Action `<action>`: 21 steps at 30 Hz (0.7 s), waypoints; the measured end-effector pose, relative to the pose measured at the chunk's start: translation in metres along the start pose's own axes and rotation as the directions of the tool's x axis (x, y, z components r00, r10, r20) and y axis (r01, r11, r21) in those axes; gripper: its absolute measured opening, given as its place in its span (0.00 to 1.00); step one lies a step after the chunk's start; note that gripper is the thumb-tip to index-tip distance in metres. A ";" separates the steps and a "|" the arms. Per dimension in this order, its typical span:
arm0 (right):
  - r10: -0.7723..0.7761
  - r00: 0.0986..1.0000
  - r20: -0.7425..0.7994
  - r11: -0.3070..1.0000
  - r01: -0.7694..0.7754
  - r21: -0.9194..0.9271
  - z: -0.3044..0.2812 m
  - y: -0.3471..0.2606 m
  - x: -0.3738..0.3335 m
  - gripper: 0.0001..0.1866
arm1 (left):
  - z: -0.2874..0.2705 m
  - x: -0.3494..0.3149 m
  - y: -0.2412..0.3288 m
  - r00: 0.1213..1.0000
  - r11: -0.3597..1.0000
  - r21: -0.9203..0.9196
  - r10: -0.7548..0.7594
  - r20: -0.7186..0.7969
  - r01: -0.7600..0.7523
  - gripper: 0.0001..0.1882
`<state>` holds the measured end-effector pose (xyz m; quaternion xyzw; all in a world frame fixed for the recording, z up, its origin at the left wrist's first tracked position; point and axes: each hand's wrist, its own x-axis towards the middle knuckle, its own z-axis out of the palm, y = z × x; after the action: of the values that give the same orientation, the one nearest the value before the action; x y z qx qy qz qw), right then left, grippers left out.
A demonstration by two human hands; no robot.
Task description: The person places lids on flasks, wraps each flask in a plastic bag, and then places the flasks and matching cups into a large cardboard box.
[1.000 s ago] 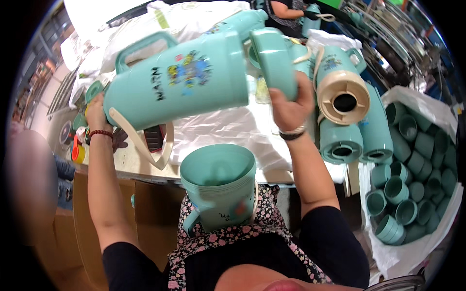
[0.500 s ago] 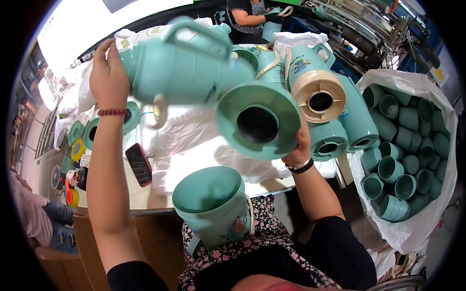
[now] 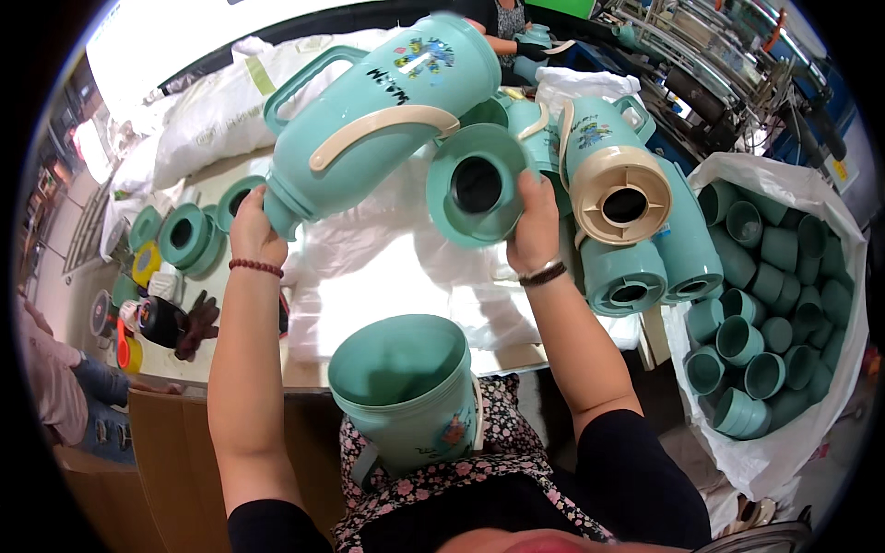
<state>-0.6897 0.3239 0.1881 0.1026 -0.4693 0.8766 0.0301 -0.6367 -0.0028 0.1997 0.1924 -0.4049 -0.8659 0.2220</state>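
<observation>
While the left hand [image 3: 258, 232] grips the teal thermos jug [image 3: 392, 106] by its narrow neck, the fingers closed around it and partly hidden, the jug slants up and to the right from them over the white-covered table [image 3: 364, 263]. The right hand [image 3: 535, 226] pinches the right rim of a round teal base [image 3: 475, 228] just below the jug's wide end; how its hidden fingers are spaced cannot be told. An open teal shell [image 3: 433, 419] stands at the flowered apron [image 3: 501, 419], between the forearms.
</observation>
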 end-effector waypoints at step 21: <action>0.546 0.695 0.468 0.837 -0.469 -0.281 0.056 0.046 -0.018 0.21 | -0.065 -0.040 -0.044 0.983 0.931 0.315 0.165 0.083 -0.183 0.19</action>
<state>-0.6705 0.2523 0.1768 0.2043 -0.5286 0.7518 -0.3371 -0.5804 0.0037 0.1323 0.1654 -0.5621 -0.7701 0.2523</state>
